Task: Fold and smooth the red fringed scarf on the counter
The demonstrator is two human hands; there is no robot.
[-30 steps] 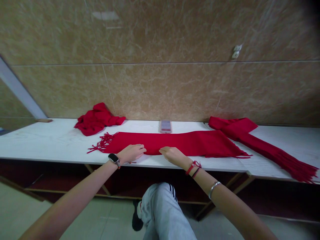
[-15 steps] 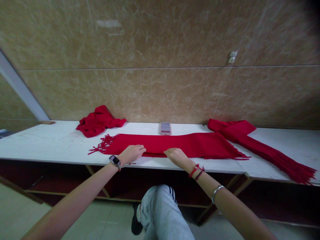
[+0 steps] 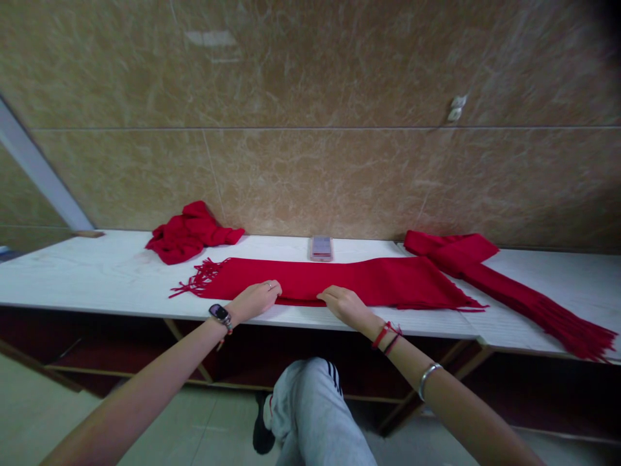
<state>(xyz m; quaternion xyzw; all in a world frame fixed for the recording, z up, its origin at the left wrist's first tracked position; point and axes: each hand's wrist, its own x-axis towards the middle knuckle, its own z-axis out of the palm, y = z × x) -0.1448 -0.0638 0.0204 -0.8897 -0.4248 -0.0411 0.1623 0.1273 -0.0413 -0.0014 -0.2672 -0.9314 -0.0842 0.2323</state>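
Observation:
A red fringed scarf (image 3: 310, 275) lies flat and folded lengthwise on the white counter, its fringe spread at the left end. My left hand (image 3: 256, 299) has its fingers closed on the scarf's near edge, left of the middle. A short way to the right, my right hand (image 3: 344, 304) pinches the same edge between thumb and fingers. Between the two hands the edge shows a layered fold. The fingertips of my left hand are partly hidden.
The white counter (image 3: 58, 275) runs along a tiled wall, with open shelves below. Behind the scarf lies a phone (image 3: 321, 248). A crumpled red cloth (image 3: 187, 234) sits back left; another red fringed scarf (image 3: 509, 294) lies folded across itself at right.
Both hands stay on the scarf's near edge with hardly any movement. The view has shifted very slightly, and the scarf looks the same.

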